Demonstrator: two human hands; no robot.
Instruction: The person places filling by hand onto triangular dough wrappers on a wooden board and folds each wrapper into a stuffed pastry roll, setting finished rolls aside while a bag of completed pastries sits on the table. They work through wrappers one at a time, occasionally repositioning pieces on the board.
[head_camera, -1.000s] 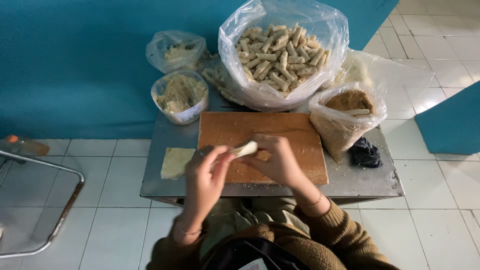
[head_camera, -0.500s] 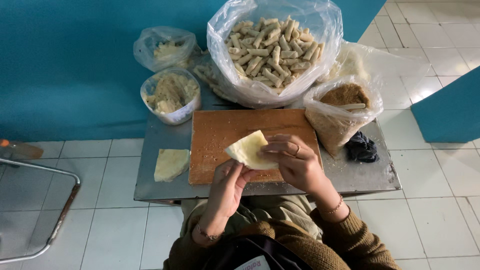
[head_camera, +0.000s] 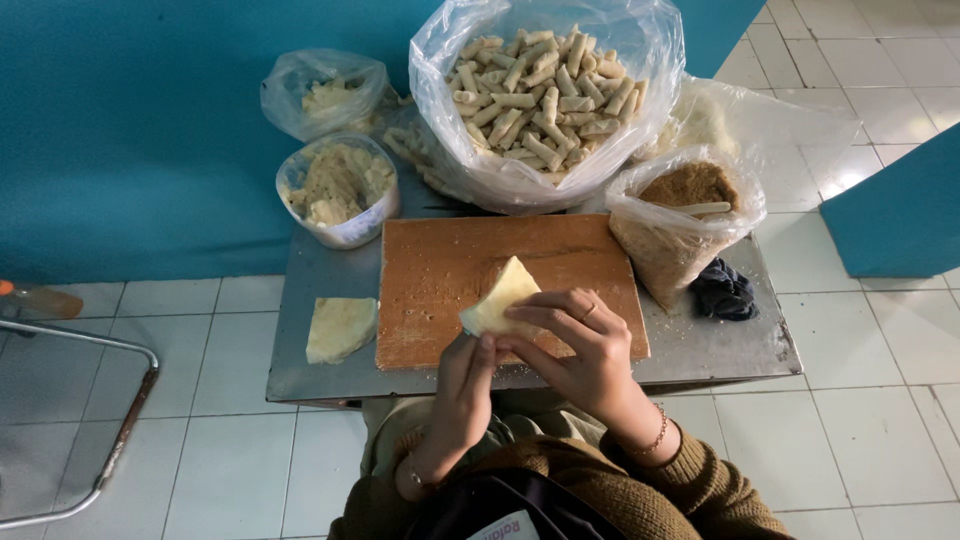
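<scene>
Presently pinching a pale, folded wrapper sheet (head_camera: 500, 297) between both hands, just above the near half of the brown wooden board (head_camera: 440, 290). Left hand (head_camera: 462, 385) closed under the sheet's lower corner, thumb and fingertips pressed together on it; right hand (head_camera: 582, 345) curled over its near edge, fingers bent, grip likewise closed on the sheet. Board lying on a grey metal tabletop (head_camera: 720, 345), dusted with crumbs. Left of the board, flat on the metal, a small stack of the same pale sheets (head_camera: 340, 327). Farther back, a large clear plastic bag (head_camera: 545, 100) heaped with finished rolls, and beside it on the right a smaller bag of brown crumbs (head_camera: 680, 215) with a pale stick resting in it. Behind the stack, a round clear tub of pale filling (head_camera: 338, 190), with another small bag (head_camera: 322, 92) beyond it. Dark crumpled cloth (head_camera: 724, 290) at the right edge, just beside the crumb bag.
</scene>
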